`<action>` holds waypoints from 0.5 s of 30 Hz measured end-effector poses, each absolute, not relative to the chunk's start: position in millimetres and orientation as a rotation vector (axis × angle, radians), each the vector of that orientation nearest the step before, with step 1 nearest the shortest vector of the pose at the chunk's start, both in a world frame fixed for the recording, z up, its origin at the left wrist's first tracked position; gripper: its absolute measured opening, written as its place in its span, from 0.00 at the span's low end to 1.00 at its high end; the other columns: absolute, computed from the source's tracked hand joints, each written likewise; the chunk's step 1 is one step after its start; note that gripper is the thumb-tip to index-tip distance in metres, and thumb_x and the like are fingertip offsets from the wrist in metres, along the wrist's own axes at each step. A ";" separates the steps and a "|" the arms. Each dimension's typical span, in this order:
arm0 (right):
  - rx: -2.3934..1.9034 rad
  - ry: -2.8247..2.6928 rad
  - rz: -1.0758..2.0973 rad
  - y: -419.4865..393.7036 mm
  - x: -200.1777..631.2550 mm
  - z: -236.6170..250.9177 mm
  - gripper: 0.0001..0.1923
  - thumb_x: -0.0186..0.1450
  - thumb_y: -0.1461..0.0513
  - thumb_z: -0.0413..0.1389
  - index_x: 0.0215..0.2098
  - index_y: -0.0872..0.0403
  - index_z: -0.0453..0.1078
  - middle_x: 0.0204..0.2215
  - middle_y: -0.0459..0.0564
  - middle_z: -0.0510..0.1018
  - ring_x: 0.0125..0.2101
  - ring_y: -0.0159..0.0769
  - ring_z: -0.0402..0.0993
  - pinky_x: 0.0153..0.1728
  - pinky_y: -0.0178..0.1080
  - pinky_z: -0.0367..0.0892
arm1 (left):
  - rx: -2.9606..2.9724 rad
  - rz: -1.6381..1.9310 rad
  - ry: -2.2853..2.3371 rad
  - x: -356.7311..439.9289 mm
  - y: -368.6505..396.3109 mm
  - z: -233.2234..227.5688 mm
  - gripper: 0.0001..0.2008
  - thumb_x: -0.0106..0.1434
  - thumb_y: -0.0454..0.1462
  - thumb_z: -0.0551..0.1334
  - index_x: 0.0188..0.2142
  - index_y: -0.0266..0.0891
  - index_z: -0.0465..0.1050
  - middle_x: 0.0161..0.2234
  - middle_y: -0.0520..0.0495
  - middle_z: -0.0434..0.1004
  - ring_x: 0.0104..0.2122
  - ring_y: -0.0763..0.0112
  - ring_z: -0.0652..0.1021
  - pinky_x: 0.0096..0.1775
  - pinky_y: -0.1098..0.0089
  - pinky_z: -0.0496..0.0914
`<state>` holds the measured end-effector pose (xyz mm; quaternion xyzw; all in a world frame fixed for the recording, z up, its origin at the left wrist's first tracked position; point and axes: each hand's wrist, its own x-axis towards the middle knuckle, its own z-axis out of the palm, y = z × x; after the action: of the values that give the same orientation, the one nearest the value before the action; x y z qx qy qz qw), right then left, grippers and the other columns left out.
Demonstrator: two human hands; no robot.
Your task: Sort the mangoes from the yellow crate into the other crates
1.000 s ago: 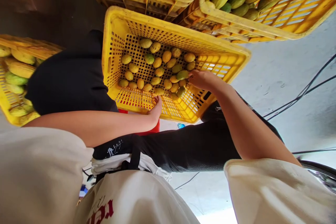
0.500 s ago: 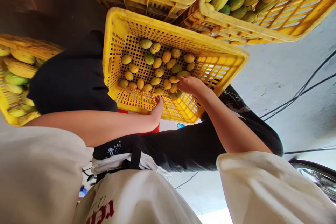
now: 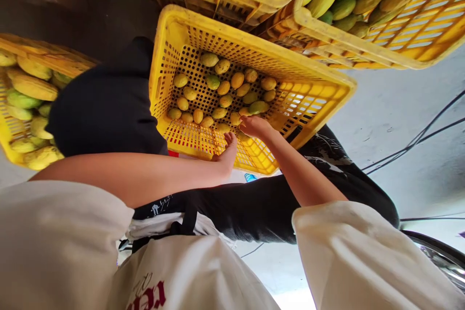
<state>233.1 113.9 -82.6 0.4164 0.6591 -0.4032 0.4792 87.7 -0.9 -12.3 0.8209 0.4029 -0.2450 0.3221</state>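
The right hand [image 3: 254,127] has drawn back toward the near wall of the crate [image 3: 174,24] over the last second; it had been reaching farther right, by the green mango [image 3: 258,106], and now lies fingers-down over the nearest fruit, curled as if closing on one, though the pictures do not show whether anything is gripped. The green mango sits uncovered just beyond its fingertips. The left hand [image 3: 227,151] has barely moved: it rests on the crate's near rim, fingers bent over the edge and steadying it, holding no fruit. The small mangoes [image 3: 218,92] lie in a loose single layer on the crate floor, mostly at the left and middle, much as before. The crate is propped between the knees. Fuller crates of larger mangoes stand at the far side [image 3: 363,48] and at the left [image 3: 10,155].
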 end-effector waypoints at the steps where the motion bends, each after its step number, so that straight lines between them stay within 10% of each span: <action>1: 1.018 1.598 -0.988 110.3 233.0 -90.1 0.28 0.82 0.65 0.51 0.76 0.65 0.72 0.67 0.74 0.82 0.68 0.61 0.82 0.64 0.51 0.78 | 2.199 -0.749 0.960 88.6 6.3 -6.6 0.31 0.60 0.26 0.60 0.56 0.52 0.89 0.65 0.43 0.86 0.76 0.54 0.76 0.73 0.39 0.71; 11: 1.397 1.585 -1.343 74.2 207.7 -169.3 0.35 0.80 0.64 0.54 0.83 0.58 0.59 0.70 0.69 0.78 0.70 0.58 0.75 0.67 0.48 0.72 | 2.408 -1.127 0.463 94.4 47.0 24.9 0.33 0.64 0.32 0.62 0.67 0.50 0.84 0.68 0.38 0.83 0.76 0.48 0.75 0.67 0.36 0.77; 15: 1.475 1.475 -1.374 65.6 180.0 -187.8 0.33 0.83 0.58 0.55 0.83 0.54 0.60 0.73 0.66 0.71 0.67 0.56 0.75 0.65 0.43 0.71 | 2.224 -0.758 0.974 93.9 53.8 26.4 0.29 0.62 0.36 0.64 0.60 0.57 0.87 0.62 0.41 0.86 0.72 0.44 0.79 0.61 0.30 0.82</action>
<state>180.0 65.6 -187.8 0.5602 0.5601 -0.5220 0.3162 93.9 53.8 26.4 0.8356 0.3659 -0.2847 0.2948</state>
